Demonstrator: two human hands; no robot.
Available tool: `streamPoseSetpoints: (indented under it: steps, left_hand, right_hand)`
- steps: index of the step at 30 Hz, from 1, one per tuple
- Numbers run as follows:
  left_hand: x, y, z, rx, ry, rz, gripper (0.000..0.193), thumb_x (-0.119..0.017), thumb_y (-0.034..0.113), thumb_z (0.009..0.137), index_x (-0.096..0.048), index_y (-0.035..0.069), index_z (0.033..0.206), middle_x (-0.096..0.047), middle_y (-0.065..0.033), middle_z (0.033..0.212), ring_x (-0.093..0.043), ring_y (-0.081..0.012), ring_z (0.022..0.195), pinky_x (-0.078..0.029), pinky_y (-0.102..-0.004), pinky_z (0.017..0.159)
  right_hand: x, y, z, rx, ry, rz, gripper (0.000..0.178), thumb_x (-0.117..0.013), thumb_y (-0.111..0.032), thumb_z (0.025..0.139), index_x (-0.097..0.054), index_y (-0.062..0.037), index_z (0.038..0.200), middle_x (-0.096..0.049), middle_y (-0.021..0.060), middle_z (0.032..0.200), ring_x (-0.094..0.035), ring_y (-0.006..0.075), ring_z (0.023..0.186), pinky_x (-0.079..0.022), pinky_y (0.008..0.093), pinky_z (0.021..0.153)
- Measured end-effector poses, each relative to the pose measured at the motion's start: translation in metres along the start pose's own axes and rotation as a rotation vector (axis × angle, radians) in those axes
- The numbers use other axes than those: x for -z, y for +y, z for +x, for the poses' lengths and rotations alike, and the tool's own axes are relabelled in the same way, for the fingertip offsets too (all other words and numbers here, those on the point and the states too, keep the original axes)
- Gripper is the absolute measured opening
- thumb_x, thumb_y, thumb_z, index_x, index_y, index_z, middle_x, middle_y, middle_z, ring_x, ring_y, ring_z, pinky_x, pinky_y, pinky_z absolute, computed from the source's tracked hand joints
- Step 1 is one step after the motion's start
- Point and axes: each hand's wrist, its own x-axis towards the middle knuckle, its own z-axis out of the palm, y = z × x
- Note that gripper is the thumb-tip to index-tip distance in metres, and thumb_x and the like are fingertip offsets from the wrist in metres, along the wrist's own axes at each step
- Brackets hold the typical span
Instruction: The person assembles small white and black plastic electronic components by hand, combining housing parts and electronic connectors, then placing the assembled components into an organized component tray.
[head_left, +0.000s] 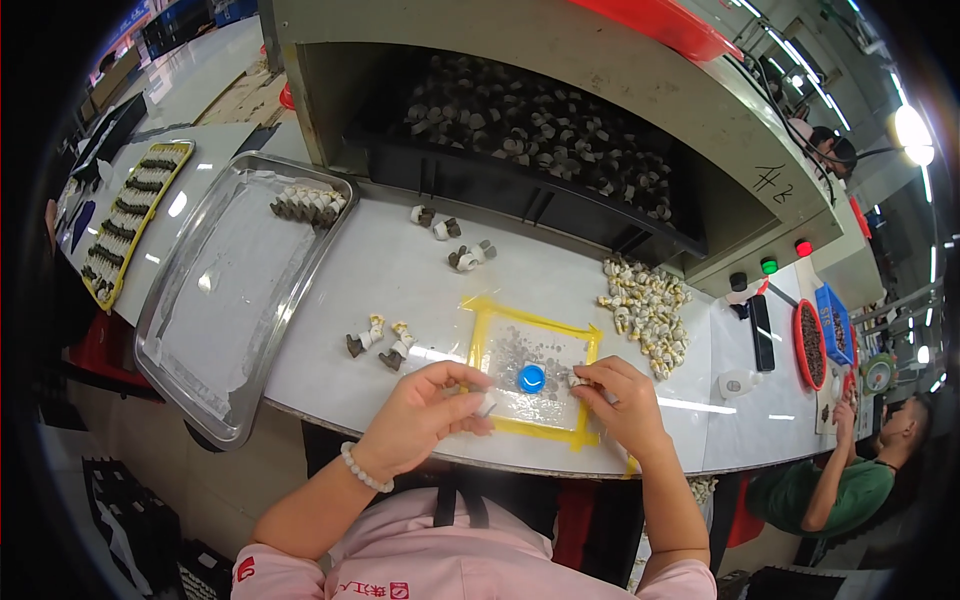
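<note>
Currently, in the head view, I see the left hand (425,410) pinching a small whitish piece (486,405) and the right hand (627,405) gripping a small pale part (575,380), near opposite sides of the yellow-taped square (538,318), the round blue cap (532,378) between them.

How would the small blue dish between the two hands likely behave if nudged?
The blue dish looks low and sits flat, so it would probably slide rather than tip. Its small size suggests it is light, and its crisp round rim suggests something fairly stiff.
</note>
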Motion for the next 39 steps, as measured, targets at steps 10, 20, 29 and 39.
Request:
streamPoseSetpoints:
  steps: [10,20,29,39]
  left_hand:
    - [0.004,-0.015,-0.003,0.027,-0.05,-0.192,0.011,-0.05,0.0,0.092,-0.053,0.002,0.103,-0.058,-0.017,0.11,-0.065,-0.0228,0.084,-0.056,-0.0361,0.078]
    - [-0.006,-0.017,-0.001,-0.053,0.002,-0.141,0.027,-0.054,-0.007,0.088,-0.053,-0.001,0.114,-0.058,-0.0164,0.108,-0.066,-0.0256,0.086,-0.057,-0.0291,0.078]
    - [0.003,-0.027,0.001,-0.126,-0.013,-0.026,0.019,-0.052,-0.001,0.091,-0.053,-0.002,0.11,-0.06,-0.0118,0.089,-0.063,-0.0211,0.073,-0.052,-0.0306,0.064]
    - [0.002,-0.03,-0.002,-0.139,-0.04,-0.138,0.022,-0.049,0.015,0.098,-0.059,-0.002,0.107,-0.06,-0.005,0.083,-0.055,-0.0124,0.063,-0.048,-0.0261,0.06]
  right_hand:
    - [0.002,-0.005,0.005,-0.137,-0.044,0.108,0.021,-0.069,-0.006,0.08,-0.067,-0.0006,0.1,-0.06,0.0089,0.088,-0.059,0.0173,0.065,-0.048,0.0279,0.062]
    - [-0.007,-0.003,0.007,0.025,-0.013,0.006,0.027,-0.073,-0.006,0.075,-0.066,-0.0017,0.101,-0.06,0.0094,0.089,-0.06,0.0194,0.066,-0.049,0.0285,0.059]
    - [-0.007,-0.017,0.015,0.072,-0.023,0.027,0.022,-0.069,-0.006,0.077,-0.066,-0.0013,0.098,-0.061,0.0094,0.087,-0.061,0.0207,0.066,-0.05,0.0294,0.059]
    - [-0.014,-0.03,0.026,0.286,-0.096,-0.186,0.021,-0.07,-0.007,0.073,-0.066,-0.0028,0.093,-0.061,0.0093,0.084,-0.062,0.0255,0.074,-0.052,0.0339,0.063]
